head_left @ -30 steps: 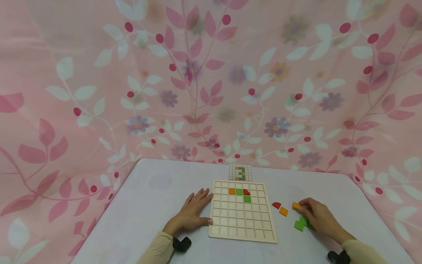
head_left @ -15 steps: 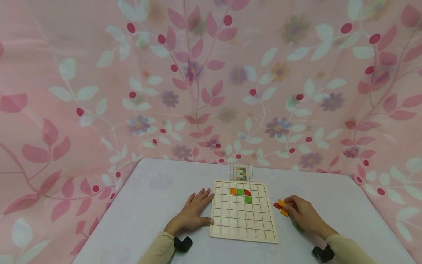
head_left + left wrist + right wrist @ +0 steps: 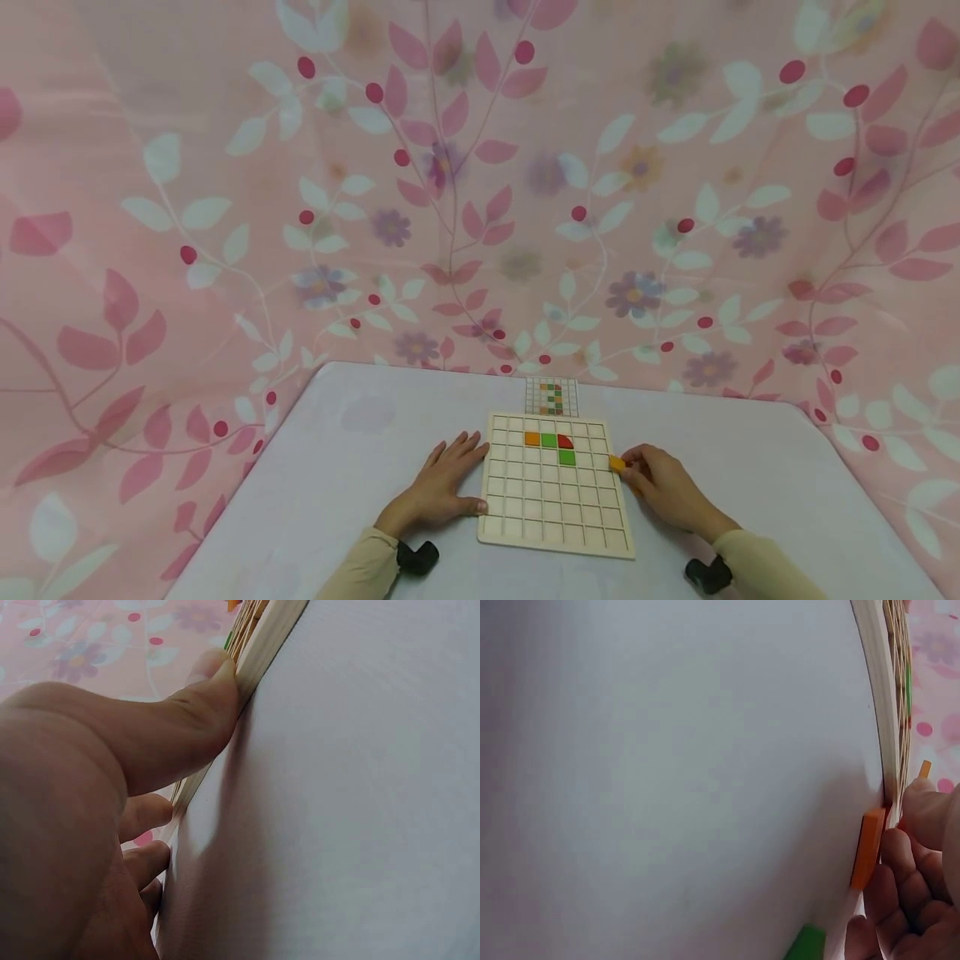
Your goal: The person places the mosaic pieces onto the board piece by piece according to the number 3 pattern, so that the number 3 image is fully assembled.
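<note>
The right hand (image 3: 663,487) pinches a small orange tile (image 3: 617,464) between thumb and fingertips, fingers curled, holding it at the right edge of the wooden grid board (image 3: 555,533), about level with the board's third row. In the right wrist view the orange piece (image 3: 869,847) shows as a thin flat slab with square corners and a matte painted face, standing on edge with its long side running parallel to the board's rim (image 3: 877,697); whether it touches the rim I cannot tell. The forearm, in a beige sleeve, comes in from the table's near right corner.

The left hand (image 3: 442,483) lies flat on the table (image 3: 360,467), fingers straight and slightly spread, against the board's left edge; the thumb (image 3: 195,712) presses along the pale wooden side.

The board is a light, square wooden tray cut into a lattice of small square cells. In its second row sit an orange square (image 3: 532,438), a green square (image 3: 549,440) and a red quarter-round (image 3: 565,442); a second green square (image 3: 567,457) sits below. A green piece (image 3: 806,943) lies on the table beside the right hand. A small pattern card (image 3: 552,397) lies at the table's far edge, behind the board. The table is smooth and pale lilac.
</note>
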Tool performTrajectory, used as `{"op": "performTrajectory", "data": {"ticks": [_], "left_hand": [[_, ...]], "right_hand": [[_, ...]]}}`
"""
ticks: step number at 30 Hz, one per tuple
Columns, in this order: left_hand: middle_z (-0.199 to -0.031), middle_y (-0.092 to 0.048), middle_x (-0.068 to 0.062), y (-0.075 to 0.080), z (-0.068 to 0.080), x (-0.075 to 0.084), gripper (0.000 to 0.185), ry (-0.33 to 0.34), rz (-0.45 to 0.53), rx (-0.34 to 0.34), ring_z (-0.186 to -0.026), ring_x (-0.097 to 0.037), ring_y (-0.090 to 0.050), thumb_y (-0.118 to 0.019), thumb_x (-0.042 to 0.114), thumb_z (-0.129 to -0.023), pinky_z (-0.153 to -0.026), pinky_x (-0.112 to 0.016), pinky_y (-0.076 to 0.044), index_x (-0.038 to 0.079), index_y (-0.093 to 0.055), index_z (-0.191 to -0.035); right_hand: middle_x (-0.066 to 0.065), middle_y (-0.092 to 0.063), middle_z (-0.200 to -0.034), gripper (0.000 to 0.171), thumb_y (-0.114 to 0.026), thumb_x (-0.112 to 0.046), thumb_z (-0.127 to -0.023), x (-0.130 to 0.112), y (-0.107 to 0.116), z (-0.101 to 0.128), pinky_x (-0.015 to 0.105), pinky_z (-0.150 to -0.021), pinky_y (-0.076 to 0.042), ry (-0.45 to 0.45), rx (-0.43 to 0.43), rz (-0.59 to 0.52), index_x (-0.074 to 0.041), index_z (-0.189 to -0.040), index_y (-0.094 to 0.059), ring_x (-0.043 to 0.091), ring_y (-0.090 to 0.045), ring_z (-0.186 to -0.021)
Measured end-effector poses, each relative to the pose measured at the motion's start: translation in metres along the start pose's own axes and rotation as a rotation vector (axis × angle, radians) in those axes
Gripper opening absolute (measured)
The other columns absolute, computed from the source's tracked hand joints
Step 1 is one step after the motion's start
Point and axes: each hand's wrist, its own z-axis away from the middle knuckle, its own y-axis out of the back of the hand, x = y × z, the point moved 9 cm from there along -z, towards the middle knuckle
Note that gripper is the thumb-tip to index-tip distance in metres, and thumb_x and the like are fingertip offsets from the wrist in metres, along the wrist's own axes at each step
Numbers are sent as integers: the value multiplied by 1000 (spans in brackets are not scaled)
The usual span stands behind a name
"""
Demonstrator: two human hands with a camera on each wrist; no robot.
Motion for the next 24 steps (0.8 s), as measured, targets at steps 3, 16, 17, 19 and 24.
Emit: {"op": "performTrajectory", "data": {"ticks": [3, 16, 17, 19, 24], "left_hand": [[-163, -23, -14, -1, 0, -1, 92, 10, -4, -5, -152, -36, -14, -74, 51, -82, -118, -63, -9, 11, -33, -155], [-163, -23, -11, -2, 0, -3, 92, 12, -15, 3, -152, -35, -14, -72, 54, -82, -119, -62, -9, 13, -33, -155], [-164, -23, -11, -2, 0, -3, 92, 13, -16, 3, -152, -34, -14, -72, 54, -82, -119, -61, -9, 14, -33, -155], [-164, -23, -10, -2, -1, -3, 93, 15, -18, 5, -152, -34, -14, -73, 54, -82, -119, -61, -9, 14, -33, -155], [-164, -22, -10, -3, -1, -4, 93, 19, -23, 2, -152, -33, -14, -73, 54, -82, -119, -61, -9, 14, -33, -155]], "right_hand": [[-5, -53, -82, 20, -66, -19, -95, -5, -2, -1, 22, -63, -40, 8, 3, 18, -8, -112, -63, 10, -48, -75], [-7, -53, -83, 20, -69, -20, -93, -37, -20, -13, 21, -63, -40, 69, -47, 7, -10, -110, -64, 9, -47, -76], [-7, -53, -82, 21, -70, -21, -93, -39, -22, -13, 21, -63, -40, 71, -56, 4, -11, -110, -64, 9, -47, -76], [-8, -53, -80, 22, -71, -25, -92, -42, -24, -14, 21, -63, -40, 73, -64, 5, -13, -108, -64, 8, -47, -74], [-9, -51, -78, 20, -71, -25, -92, -49, -31, -13, 21, -61, -40, 86, -101, 5, -15, -108, -64, 7, -47, -72]]}}
